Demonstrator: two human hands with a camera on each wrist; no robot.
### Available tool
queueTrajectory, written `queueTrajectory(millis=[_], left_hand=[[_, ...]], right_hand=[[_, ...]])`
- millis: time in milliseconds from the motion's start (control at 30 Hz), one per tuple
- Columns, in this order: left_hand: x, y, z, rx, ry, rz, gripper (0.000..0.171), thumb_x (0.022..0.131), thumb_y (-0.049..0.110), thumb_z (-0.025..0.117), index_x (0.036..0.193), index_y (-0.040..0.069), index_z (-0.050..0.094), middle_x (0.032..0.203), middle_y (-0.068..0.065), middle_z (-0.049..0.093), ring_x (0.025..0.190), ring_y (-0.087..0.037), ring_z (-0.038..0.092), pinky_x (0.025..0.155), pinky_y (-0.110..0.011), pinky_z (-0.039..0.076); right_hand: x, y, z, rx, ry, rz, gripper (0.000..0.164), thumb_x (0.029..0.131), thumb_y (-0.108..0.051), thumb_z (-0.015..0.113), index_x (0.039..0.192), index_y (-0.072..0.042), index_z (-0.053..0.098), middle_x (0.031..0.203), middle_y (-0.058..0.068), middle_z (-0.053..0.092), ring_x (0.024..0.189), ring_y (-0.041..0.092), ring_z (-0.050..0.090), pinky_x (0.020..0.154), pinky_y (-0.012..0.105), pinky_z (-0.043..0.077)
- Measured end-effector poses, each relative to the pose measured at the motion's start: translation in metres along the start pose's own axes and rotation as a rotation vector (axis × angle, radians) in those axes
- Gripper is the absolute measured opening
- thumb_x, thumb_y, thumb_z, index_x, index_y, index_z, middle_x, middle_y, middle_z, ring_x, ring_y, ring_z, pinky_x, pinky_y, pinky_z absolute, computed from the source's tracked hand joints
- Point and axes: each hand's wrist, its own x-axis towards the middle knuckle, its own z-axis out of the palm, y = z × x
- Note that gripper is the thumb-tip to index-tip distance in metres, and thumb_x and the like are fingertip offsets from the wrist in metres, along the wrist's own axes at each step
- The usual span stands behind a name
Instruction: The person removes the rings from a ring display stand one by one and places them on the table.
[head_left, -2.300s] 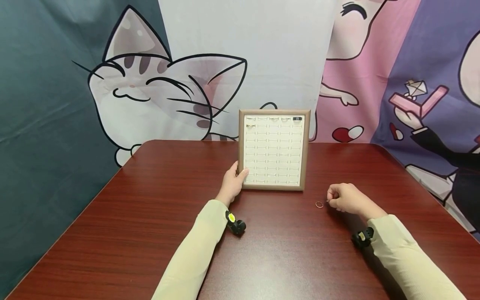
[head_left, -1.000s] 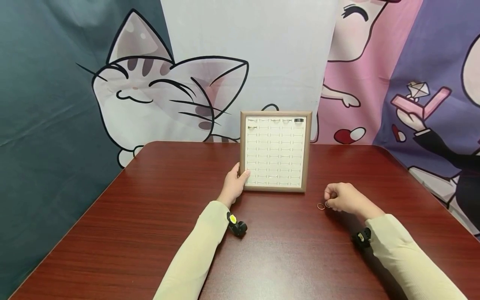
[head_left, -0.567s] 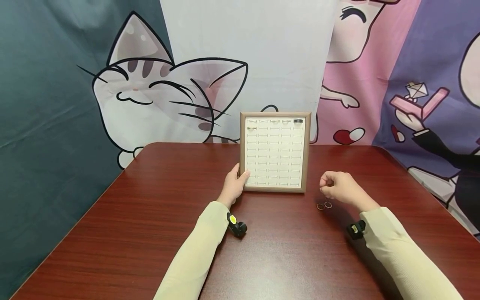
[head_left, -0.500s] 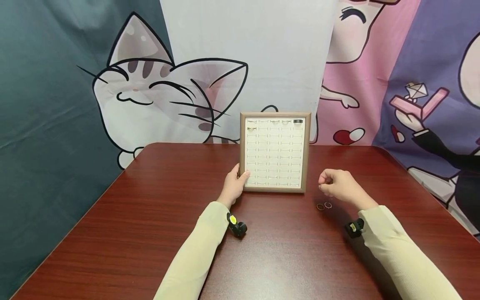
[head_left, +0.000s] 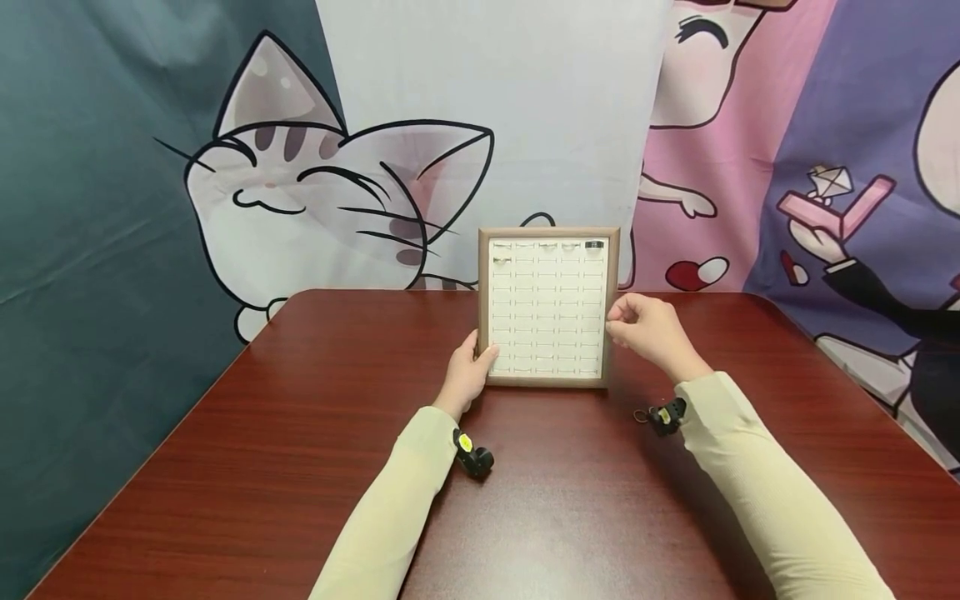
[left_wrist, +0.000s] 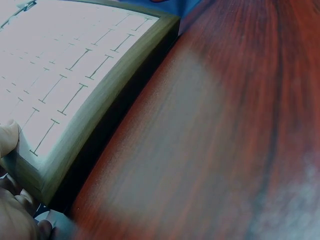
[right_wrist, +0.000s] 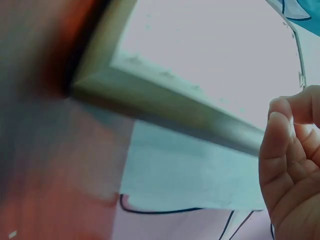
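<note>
By the left hand (head_left: 467, 375), the rectangular white slotted board in a brown wooden frame (head_left: 547, 308) is being gripped at its lower left side. The right hand (head_left: 651, 332), fingertips drawn together, any held thing indiscernible, is being raised from the glossy red-brown wooden surface (head_left: 300, 433) to the board's right edge, the work apparently being shifted there. A thin gold-coloured ring (head_left: 640, 416) is being left on that surface.

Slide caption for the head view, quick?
Left hand grips a framed ring display while the right hand, pinched, hovers by its edge.
</note>
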Motion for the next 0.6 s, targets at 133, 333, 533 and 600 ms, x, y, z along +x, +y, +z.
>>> queueTrajectory(millis=[133,333,533,600], left_hand=[[0.0,0.001,0.0,0.008,0.002,0.001,0.053,0.095,0.027,0.053,0.142,0.012,0.036,0.135,-0.011,0.049,0.119,-0.022,0.048,0.102,-0.04,0.036],[0.001,0.002,0.0,0.01,0.009,0.01,0.052,0.095,0.026,0.053,0.142,0.011,0.037,0.134,-0.011,0.05,0.117,-0.022,0.049,0.102,-0.039,0.037],[0.0,0.001,0.001,0.017,0.009,-0.001,0.05,0.095,0.026,0.052,0.141,0.013,0.038,0.132,-0.011,0.052,0.115,-0.022,0.05,0.1,-0.04,0.038],[0.0,0.001,0.001,0.014,0.009,-0.008,0.05,0.095,0.026,0.053,0.141,0.013,0.038,0.131,-0.011,0.052,0.115,-0.022,0.05,0.1,-0.04,0.038]], right_hand=[[0.016,-0.015,0.002,0.024,0.058,-0.022,0.003,0.081,-0.009,0.059,0.079,-0.009,0.057,0.068,0.006,0.059,0.059,0.014,0.055,0.053,0.025,0.044],[0.038,-0.038,0.003,0.032,0.116,-0.069,0.003,0.081,-0.009,0.06,0.079,-0.007,0.059,0.07,0.006,0.062,0.058,0.011,0.056,0.055,0.022,0.045],[0.057,-0.059,0.008,0.058,0.154,-0.057,0.002,0.08,-0.009,0.059,0.08,-0.008,0.058,0.072,0.007,0.062,0.06,0.013,0.056,0.056,0.024,0.045],[0.062,-0.066,0.01,0.063,0.157,-0.058,0.004,0.08,-0.01,0.058,0.082,-0.007,0.059,0.074,0.007,0.062,0.06,0.014,0.055,0.056,0.024,0.044]])
